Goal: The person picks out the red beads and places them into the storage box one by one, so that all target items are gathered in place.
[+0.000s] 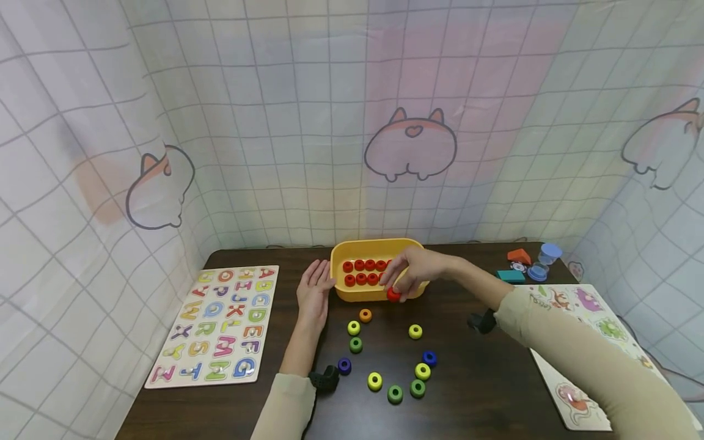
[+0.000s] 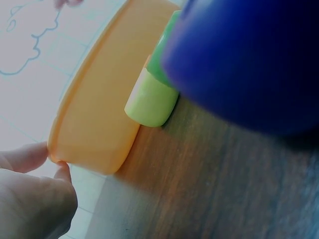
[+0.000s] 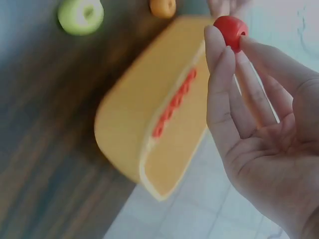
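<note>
A shallow yellow bin (image 1: 352, 296) sits near the table's back edge. Inside it, red beads (image 1: 359, 265) stand in two rows. Over the bin's front right rim, my right hand (image 1: 411, 267) pinches one red bead (image 3: 231, 33) between thumb and fingertips; the bead's hole shows in the right wrist view. At the bin's left end is my left hand (image 1: 315, 294), its thumb and a fingertip meeting at the rim (image 2: 54, 144). Part of the bin's right side is hidden behind the right hand. In the left wrist view, a blue bead (image 2: 249, 64) looms close to the lens.
Several loose beads lie in front of the bin, among them an orange bead (image 1: 365, 315), a green bead (image 1: 395, 394) and a yellow bead (image 1: 374, 382). A letter board (image 1: 214, 327) lies left; an animal board (image 1: 577, 366) lies right, below small blocks (image 1: 511, 277).
</note>
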### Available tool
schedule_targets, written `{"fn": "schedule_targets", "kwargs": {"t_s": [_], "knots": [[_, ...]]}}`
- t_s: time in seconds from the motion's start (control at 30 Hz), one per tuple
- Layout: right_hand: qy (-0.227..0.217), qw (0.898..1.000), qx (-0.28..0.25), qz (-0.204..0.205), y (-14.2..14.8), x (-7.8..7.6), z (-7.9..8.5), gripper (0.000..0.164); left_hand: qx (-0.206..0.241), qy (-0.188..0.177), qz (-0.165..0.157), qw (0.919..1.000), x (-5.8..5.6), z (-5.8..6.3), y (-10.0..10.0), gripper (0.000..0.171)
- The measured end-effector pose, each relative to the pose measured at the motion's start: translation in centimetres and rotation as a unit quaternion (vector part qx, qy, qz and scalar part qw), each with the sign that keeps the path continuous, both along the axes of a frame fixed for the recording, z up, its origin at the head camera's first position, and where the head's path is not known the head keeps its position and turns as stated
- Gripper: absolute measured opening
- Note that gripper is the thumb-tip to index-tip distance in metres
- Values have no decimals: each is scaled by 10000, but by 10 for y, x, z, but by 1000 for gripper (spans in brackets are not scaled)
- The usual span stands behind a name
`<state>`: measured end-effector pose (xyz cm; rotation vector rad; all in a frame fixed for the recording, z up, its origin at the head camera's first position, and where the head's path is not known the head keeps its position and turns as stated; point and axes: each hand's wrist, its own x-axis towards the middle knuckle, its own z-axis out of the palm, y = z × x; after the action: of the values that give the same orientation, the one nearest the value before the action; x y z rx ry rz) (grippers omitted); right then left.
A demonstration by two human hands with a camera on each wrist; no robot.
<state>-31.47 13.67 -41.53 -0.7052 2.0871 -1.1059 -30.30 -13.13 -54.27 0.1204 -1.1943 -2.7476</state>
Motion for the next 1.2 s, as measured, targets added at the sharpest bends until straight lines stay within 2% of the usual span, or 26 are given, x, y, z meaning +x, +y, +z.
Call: {"fn": "schedule_targets", "kwargs": {"t_s": [0.1,0.2,0.3,0.4,0.6,0.8,1.03,1.2], "knots": [[-26,9992,0,-409,5,-25,-3,26,84,-16,-51,10000,0,1,1,67],[-2,9968,131,-787,10,-44,-14,28,100,-55,-56,9999,0,0,3,66],[0,9929,266,-1163,13,-57,-28,28,73,-42,-27,10000,1,-1,7,66],[135,9885,406,-1452,13,-63,-42,29,42,16,-33,10000,2,-2,9,67],[595,9813,758,-1665,8,-62,-58,25,-64,-2,-44,10000,2,-2,10,65],[881,9771,944,-1692,6,-61,-61,24,-25,31,-45,10000,0,-2,11,66],[1253,9727,658,-1838,13,-49,-53,23,22,14,-81,10000,-3,-2,7,67],[1907,9636,460,-1819,17,-31,-40,16,-395,42,-93,9992,-2,1,-1,67]]}}
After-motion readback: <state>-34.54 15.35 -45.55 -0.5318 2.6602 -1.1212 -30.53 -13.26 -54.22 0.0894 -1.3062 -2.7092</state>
